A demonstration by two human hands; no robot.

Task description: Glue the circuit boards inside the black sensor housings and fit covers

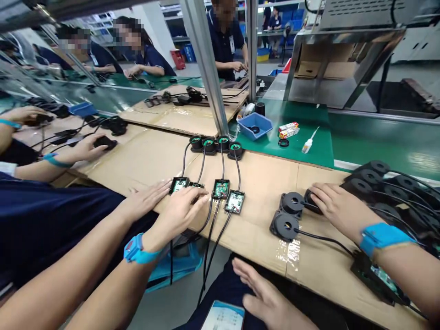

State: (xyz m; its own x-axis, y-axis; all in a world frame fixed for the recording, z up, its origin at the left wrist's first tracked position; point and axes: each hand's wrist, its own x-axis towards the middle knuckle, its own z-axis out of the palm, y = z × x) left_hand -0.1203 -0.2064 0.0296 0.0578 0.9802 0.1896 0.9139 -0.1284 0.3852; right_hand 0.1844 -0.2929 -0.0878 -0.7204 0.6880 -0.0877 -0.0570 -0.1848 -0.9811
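My left hand, with a blue wristband, has its fingers and thumb around a small open black circuit-board box, mostly hidden under them. My right hand hovers over my lap, fingers extended, holding nothing. Beside my left hand stand two more such boxes, a green-board one and a paler one. Cables link the row to round black housings farther back. At the left end, a co-worker's hand touches another circuit-board box.
On the right, another person's hand rests on a black part near two round housings. More black housings pile up beyond. A blue bin and a small bottle stand on green matting. A metal post rises behind the row.
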